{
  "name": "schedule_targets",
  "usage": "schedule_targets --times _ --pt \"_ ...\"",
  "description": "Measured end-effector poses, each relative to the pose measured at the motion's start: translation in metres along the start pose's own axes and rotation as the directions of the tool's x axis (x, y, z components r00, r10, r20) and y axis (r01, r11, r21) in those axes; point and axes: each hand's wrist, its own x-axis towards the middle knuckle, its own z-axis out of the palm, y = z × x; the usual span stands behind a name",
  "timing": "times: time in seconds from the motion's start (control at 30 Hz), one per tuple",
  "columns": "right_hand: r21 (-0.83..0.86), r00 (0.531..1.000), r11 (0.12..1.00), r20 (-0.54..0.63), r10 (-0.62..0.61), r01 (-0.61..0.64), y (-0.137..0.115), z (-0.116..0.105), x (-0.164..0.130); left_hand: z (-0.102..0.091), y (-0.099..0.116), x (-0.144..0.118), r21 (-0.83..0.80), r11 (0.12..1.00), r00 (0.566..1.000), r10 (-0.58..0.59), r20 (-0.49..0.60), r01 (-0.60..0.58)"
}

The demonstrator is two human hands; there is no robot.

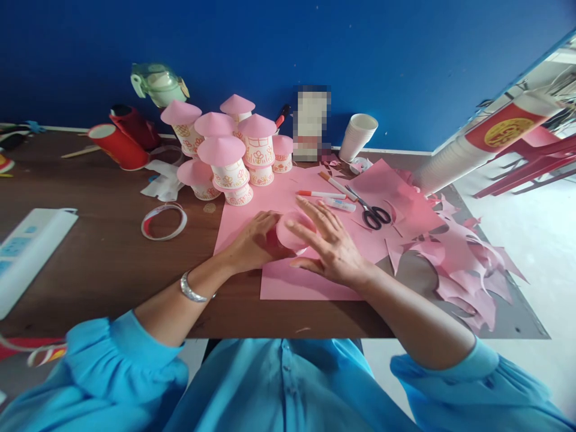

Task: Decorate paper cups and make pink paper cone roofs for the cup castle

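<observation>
I see both hands meeting over a pink cone (293, 231) in the middle of the table (108, 258), on top of the pink sheet (292, 282). The left hand (256, 240) is curled round the cone's left side, fingers closed against it. The right hand (330, 243) lies with its fingers spread flat, the tips pressing on the cone's right edge; it pinches nothing, more a steadying press than a grasp. I cannot tell whether a cup sits under the cone, as the hands hide that.

My reading is that the paper is being shaped or closed into a cone, like the roofs on the cup towers (229, 159) standing further back. I judge the seam to be the point at issue: the overlap must stay put while it is fixed, so the next move calls for one hand to hold the shape firmly while the other is freed. The tape ring (164, 221) lies to the left, well apart from the hands, which would be the left hand's reach.

Just beyond the right hand lie two markers (321, 194) and scissors (373, 213), all on the pink sheet. Pink scraps (463, 264) are heaped at the right end of the table. A stack of white cups (359, 137) stands by the blue wall (405, 54).
</observation>
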Motion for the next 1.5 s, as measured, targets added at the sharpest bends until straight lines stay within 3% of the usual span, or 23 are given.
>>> schedule_targets --times 0.1,0.2,0.43,0.6,0.87,1.0,1.23,1.37,1.43,1.5 --pt "0.028 0.992 0.997 -0.099 0.075 -0.072 0.004 -0.007 -0.003 -0.009 -0.003 -0.004 -0.048 0.998 0.998 -0.027 0.048 0.030" --pt "0.023 0.993 0.996 -0.077 0.084 -0.082 0.008 -0.009 -0.004 -0.020 -0.004 -0.008 -0.124 0.991 0.997 -0.032 0.067 0.040" --pt "-0.019 0.999 1.000 -0.021 -0.025 0.025 0.008 0.003 -0.004 -0.018 0.008 -0.005 -0.022 0.982 0.978 0.187 0.091 -0.185" --pt "-0.037 1.000 0.999 0.016 -0.012 0.013 0.008 0.005 -0.006 -0.014 0.009 -0.007 0.042 0.987 0.983 0.150 0.105 -0.155" --pt "-0.028 0.999 0.999 -0.037 -0.025 0.024 0.008 0.004 -0.005 -0.015 0.011 -0.007 0.071 0.986 0.986 0.148 0.070 -0.153" --pt "-0.030 0.996 0.999 -0.080 0.032 -0.034 0.007 -0.002 -0.004 -0.017 0.015 -0.006 0.065 0.991 0.991 0.113 0.066 -0.117" --pt "-0.038 1.000 0.999 -0.019 0.025 -0.026 0.007 0.006 -0.005 -0.015 0.017 -0.005 0.072 0.993 0.994 0.090 0.065 -0.095" --pt "0.014 0.997 1.000 -0.071 0.028 -0.027 0.007 0.005 -0.005 -0.015 0.014 -0.006 0.087 0.987 0.990 0.132 0.046 -0.135" --pt "0.090 0.983 0.993 -0.163 0.090 -0.076 0.008 -0.001 -0.004 -0.018 0.013 -0.004 0.090 0.978 0.982 0.185 0.028 -0.187" --pt "0.177 0.937 0.973 -0.292 0.192 -0.145 0.011 -0.006 -0.004 -0.023 0.012 0.001 0.092 0.965 0.969 0.247 0.014 -0.247"
